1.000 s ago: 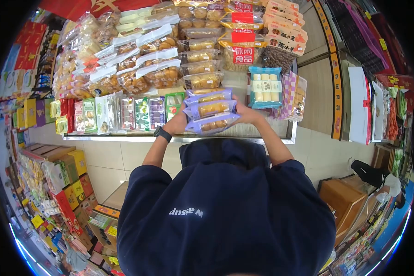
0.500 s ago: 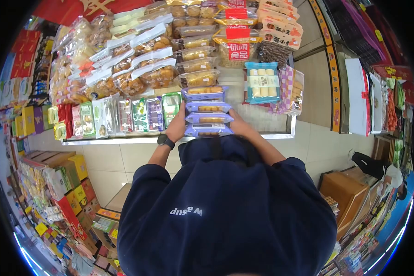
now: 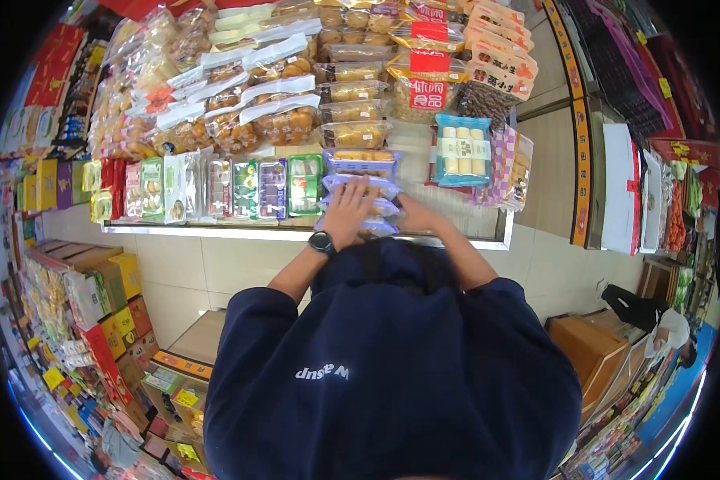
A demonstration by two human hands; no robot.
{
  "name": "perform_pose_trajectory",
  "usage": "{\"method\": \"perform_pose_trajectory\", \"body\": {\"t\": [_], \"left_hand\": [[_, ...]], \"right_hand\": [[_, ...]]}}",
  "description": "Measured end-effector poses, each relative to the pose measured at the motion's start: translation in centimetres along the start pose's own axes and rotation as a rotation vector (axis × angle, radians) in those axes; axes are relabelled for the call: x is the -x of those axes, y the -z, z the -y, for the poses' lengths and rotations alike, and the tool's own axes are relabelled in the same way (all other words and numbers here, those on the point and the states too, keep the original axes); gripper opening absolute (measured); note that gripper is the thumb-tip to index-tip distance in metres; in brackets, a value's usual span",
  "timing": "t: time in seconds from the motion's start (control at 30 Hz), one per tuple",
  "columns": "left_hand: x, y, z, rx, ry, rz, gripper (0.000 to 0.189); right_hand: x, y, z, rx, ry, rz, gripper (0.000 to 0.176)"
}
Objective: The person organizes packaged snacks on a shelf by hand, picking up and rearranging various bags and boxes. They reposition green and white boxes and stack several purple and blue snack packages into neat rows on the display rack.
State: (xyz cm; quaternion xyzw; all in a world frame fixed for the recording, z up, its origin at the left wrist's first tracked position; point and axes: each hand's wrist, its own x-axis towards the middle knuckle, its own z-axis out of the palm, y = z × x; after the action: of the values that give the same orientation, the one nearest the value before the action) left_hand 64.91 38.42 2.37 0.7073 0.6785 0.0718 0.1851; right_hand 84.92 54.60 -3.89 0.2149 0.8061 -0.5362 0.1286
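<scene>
left fingers partly hide the purple packets, and the top edge crops a red sheet.

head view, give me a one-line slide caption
Left hand over a row of purple snack packs, right hand at its right side, on a display table.

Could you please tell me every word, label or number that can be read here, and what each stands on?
"Wassup", upside down and creased: the dark blue shirt.
"休闲食品": the red label on a snack bag.
Too small, blurred or partly covered to read surely: print on the purple packets, blue packet, orange-topped bags, orange strip and everything else.
</scene>
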Motion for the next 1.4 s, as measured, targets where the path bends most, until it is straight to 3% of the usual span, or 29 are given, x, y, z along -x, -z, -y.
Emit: {"method": "perform_pose_trajectory", "body": {"t": [0.1,0.2,0.3,0.4,0.5,0.6,0.8,0.9,1.0,1.1,1.2,1.3,1.4], "left_hand": [[-0.9,-1.2,-0.2,-0.031,0.018,-0.064,0.121],[-0.4,-0.6,-0.5,-0.036,0.022,-0.005,0.116],[0.0,-1.1,-0.2,0.007,0.006,-0.061,0.118],[0.1,-1.4,-0.1,0.013,0.01,-0.072,0.12],[0.5,-1.6,-0.3,-0.047,0.02,-0.07,0.125],[0.8,-1.7,-0.4,-0.038,0.026,-0.086,0.125],[0.7,-2.1,0.0,0.001,0.038,-0.127,0.119],[0.4,-1.5,0.2,0.047,0.03,-0.123,0.114],[0.2,-1.9,0.5,0.065,0.014,-0.11,0.108],[0.2,-2.2,0.4,0.036,0.014,-0.122,0.109],[0.1,-2.2,0.5,0.027,0.014,-0.112,0.112],[0.5,-2.5,0.5,0.043,0.041,-0.123,0.115],[1.6,-1.6,0.4,0.054,0.078,-0.139,0.117]], "right_hand": [[-3.3,2.4,-6.0,-0.042,-0.109,-0.108,0.057],[-4.4,3.9,-2.1,-0.683,-0.344,-0.51,0.057],[-9.2,1.9,-7.9,-0.602,-0.192,-0.388,0.056],[-8.8,1.5,-1.7,-0.566,-0.312,-0.42,0.05],[-9.4,1.2,-1.8,-0.649,-0.249,-0.362,0.057],[-8.4,1.8,-0.7,-0.503,-0.269,-0.437,0.06],[-5.3,6.6,2.9,-0.155,0.046,-0.587,0.067],[-3.6,10.1,7.4,0.2,0.155,-0.644,0.065],[-2.7,11.6,14.1,0.567,0.151,-0.607,0.063],[-4.6,9.3,17.8,0.747,-0.032,-0.455,0.062],[-8.9,4.9,13.2,0.734,0.108,-0.477,0.058],[-10.2,2.4,11.4,0.416,0.354,-0.442,0.052],[-9.4,2.7,8.8,0.578,0.401,-0.552,0.047]]}}
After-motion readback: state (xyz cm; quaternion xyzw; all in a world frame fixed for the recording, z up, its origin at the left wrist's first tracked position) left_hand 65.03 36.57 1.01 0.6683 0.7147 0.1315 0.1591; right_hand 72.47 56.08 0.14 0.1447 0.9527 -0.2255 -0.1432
